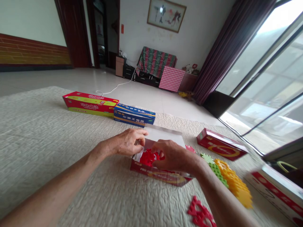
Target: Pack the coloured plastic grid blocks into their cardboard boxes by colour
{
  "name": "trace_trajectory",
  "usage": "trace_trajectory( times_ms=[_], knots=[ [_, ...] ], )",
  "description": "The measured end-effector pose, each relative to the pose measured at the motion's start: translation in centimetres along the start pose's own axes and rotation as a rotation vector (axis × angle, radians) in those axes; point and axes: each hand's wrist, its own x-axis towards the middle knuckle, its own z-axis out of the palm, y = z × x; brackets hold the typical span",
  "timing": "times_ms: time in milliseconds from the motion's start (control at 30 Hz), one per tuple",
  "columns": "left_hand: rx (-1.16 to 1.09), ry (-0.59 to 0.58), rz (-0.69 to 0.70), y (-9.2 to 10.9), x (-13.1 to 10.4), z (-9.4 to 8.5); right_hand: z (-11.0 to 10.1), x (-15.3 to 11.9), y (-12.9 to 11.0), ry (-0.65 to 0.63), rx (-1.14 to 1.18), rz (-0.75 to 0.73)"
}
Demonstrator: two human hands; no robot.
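Note:
A dark red cardboard box (pixel 151 171) lies on the light textured mat, its white-lined lid (pixel 165 134) folded back. Inside are red plastic pieces (pixel 148 157) with notched edges. At the box's far left corner, my left hand (pixel 130 141) has its thumb and fingers curled close together on the side wall. Over the opening, my right hand (pixel 171 154) reaches in with bent fingers around some red pieces; its fingertips are partly hidden. More red pieces (pixel 200 212) rest on the mat near my right forearm.
Beyond the open box stand a blue box (pixel 134 115) and a red-and-green box (pixel 91 104). To the right are another dark red box (pixel 221 144), green pieces (pixel 215 168), yellow pieces (pixel 234 181) and a white-and-red box (pixel 279 192). A cloth-covered cabinet (pixel 146 78) stands by the far wall.

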Motion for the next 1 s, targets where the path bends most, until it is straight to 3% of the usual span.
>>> trace_trajectory(
  times_ms=[333,567,700,1000],
  knots=[
    [0.003,-0.002,-0.003,0.3,0.0,-0.1,1.7,0.6,0.0,0.059,-0.045,0.014],
    [-0.004,0.016,0.008,0.3,0.0,-0.1,1.4,1.0,-0.3,-0.062,-0.028,-0.112],
    [-0.006,0.005,0.035,0.3,0.0,-0.2,1.2,1.4,-1.2,-0.105,-0.14,-0.1],
    [0.01,0.001,0.016,0.3,0.0,-0.1,2.3,2.2,-1.0,-0.04,-0.272,-0.122]
  ],
)
